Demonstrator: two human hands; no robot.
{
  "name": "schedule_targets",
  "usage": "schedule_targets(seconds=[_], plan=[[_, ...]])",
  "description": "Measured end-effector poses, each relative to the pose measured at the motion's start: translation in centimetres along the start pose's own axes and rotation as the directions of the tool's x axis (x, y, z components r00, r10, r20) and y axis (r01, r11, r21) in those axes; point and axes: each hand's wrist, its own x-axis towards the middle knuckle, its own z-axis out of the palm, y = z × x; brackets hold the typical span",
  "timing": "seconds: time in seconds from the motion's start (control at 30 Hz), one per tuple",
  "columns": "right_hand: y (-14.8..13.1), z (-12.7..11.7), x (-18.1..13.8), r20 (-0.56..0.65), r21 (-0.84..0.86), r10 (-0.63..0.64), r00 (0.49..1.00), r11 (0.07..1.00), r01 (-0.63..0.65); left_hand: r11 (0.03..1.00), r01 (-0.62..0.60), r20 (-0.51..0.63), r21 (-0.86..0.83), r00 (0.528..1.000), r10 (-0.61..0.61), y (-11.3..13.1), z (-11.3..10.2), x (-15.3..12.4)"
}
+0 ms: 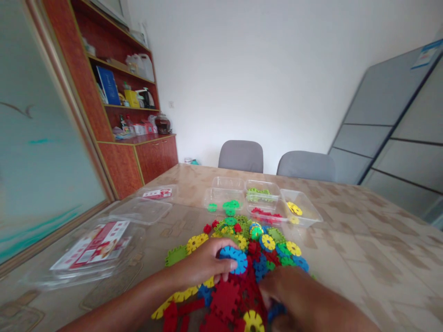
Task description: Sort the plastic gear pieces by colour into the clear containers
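My left hand point(214, 262) is closed around a round blue notched plastic disc point(235, 260), thumb in front and fingers behind. It is held over a heap of interlocking plastic pieces. My right hand point(289, 293) reaches down into the heap's right side, blurred, its fingers mostly hidden; blue pieces point(277, 311) lie by it. Red square interlocking pieces point(225, 299) fill the heap's near middle. Yellow notched discs point(268, 242), green discs point(256, 233) and light-green square pieces point(176, 255) are mixed in around them.
Behind the heap stand clear plastic tubs: one with green discs point(230, 205), one with light-green pieces point(259, 193), one with red pieces point(266, 215), one with yellow discs point(295, 208). Clear lids point(140, 210) and stacked labelled lids point(93, 246) lie left. Two grey chairs point(240, 155) stand beyond the table.
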Motion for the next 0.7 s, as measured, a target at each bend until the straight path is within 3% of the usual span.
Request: schedule_targets(seconds=[0.13, 0.27, 0.47, 0.7], plan=[[-0.3, -1.5, 1.3, -0.216, 0.12, 0.003, 0.976, 0.993, 0.023, 0.998, 0.002, 0.054, -0.056, 0.999, 0.001, -0.3, 0.1, 0.0], [0.4, -0.3, 2.9, -0.336, 0.323, -0.028, 0.941, 0.935, 0.143, 0.996, 0.019, 0.106, -0.086, 0.994, -0.009, -0.1, 0.6, -0.2], [0.4, 1.8, 3.5, -0.44, 0.27, 0.029, 0.898, 0.957, 0.102, 0.987, 0.036, 0.116, -0.156, 0.993, -0.018, 0.0, 1.3, -0.3], [-1.2, 2.3, 3.0, -0.495, 0.353, 0.067, 0.866, 0.927, 0.13, 0.983, 0.0, 0.058, -0.184, 0.998, 0.011, -0.8, 1.9, 0.1]])
